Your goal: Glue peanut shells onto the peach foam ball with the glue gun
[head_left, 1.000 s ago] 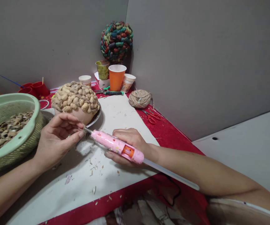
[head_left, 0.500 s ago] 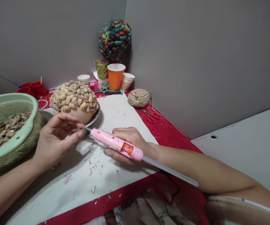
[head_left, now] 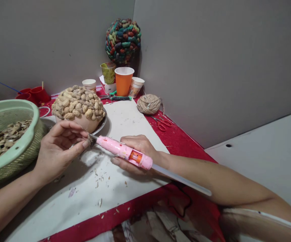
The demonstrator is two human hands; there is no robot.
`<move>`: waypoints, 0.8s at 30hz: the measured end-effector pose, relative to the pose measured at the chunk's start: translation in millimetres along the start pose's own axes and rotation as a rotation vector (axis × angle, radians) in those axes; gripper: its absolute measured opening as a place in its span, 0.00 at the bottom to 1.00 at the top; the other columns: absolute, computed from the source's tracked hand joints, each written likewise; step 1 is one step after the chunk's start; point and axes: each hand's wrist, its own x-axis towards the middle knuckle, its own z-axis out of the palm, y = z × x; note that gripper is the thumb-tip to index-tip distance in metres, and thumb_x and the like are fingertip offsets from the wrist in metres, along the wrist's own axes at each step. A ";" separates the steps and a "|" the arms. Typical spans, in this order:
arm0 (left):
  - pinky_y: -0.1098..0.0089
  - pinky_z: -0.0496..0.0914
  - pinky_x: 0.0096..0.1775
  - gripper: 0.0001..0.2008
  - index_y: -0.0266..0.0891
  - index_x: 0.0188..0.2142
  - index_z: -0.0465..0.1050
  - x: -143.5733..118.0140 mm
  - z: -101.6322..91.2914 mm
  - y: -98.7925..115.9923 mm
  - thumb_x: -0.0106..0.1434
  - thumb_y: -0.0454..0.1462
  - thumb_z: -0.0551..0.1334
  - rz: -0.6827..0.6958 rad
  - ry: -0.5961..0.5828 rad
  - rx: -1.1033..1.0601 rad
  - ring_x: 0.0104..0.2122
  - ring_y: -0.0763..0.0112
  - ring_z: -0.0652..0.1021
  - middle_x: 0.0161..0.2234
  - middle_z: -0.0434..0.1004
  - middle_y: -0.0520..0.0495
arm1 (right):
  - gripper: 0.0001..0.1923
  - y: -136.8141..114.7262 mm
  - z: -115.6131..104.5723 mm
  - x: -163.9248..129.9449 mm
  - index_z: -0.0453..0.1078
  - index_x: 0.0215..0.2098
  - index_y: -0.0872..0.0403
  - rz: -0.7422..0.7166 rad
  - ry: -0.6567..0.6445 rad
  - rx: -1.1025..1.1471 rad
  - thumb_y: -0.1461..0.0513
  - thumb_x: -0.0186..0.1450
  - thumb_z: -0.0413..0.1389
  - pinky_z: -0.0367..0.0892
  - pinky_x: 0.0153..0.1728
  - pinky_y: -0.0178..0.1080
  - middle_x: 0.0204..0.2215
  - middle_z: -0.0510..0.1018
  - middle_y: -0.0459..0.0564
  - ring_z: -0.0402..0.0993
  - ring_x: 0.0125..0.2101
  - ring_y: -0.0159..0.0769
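Observation:
My left hand (head_left: 57, 153) pinches a small dark shell piece (head_left: 92, 141) between thumb and fingertips. Wrapped around a pink hot glue gun (head_left: 113, 147) is my right hand (head_left: 141, 145). The gun's metal nozzle meets the shell piece, or nearly so; I cannot tell contact for certain. A translucent glue stick (head_left: 183, 180) juts from its back end. Just beyond my left hand, a rounded form covered in peanut shells (head_left: 78, 104) sits in a metal dish (head_left: 104, 123). Its lower part is bare and pale pinkish.
At left stands a green basket (head_left: 34, 132) of shell pieces. Toward the back are red cups (head_left: 40, 94), an orange cup (head_left: 124, 82), pliers (head_left: 120, 98) and a colourful ball (head_left: 123, 42). Twine (head_left: 149, 104) and red-handled scissors (head_left: 161, 125) lie at right. Bits litter the white sheet (head_left: 120, 117).
The view has shifted very slightly, so everything appears a little further left. Both hands keep the same hold, with the nozzle still at the shell piece.

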 end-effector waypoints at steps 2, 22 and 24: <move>0.82 0.79 0.43 0.16 0.44 0.41 0.77 0.4 0.2 -0.7 0.56 0.27 0.73 -0.012 0.009 -0.017 0.35 0.80 0.83 0.35 0.85 0.54 | 0.22 0.2 0.1 -0.7 0.57 0.23 0.53 0.000 0.005 -0.006 0.56 0.70 0.60 0.54 0.21 0.31 0.19 0.59 0.38 0.54 0.19 0.24; 0.81 0.78 0.41 0.16 0.42 0.41 0.78 3.6 0.4 1.1 0.55 0.29 0.76 -0.149 0.066 -0.157 0.35 0.77 0.82 0.34 0.84 0.52 | 0.21 -1.4 -2.0 -0.1 0.58 0.22 0.53 0.004 -0.013 -0.053 0.58 0.70 0.59 0.51 0.19 0.31 0.19 0.59 0.38 0.53 0.17 0.23; 0.82 0.78 0.41 0.16 0.42 0.41 0.78 4.1 0.7 1.2 0.55 0.29 0.77 -0.149 0.063 -0.166 0.35 0.78 0.82 0.34 0.84 0.53 | 0.21 -1.4 -2.4 -0.3 0.59 0.22 0.54 -0.008 -0.010 -0.069 0.57 0.70 0.59 0.51 0.19 0.31 0.19 0.60 0.39 0.54 0.18 0.23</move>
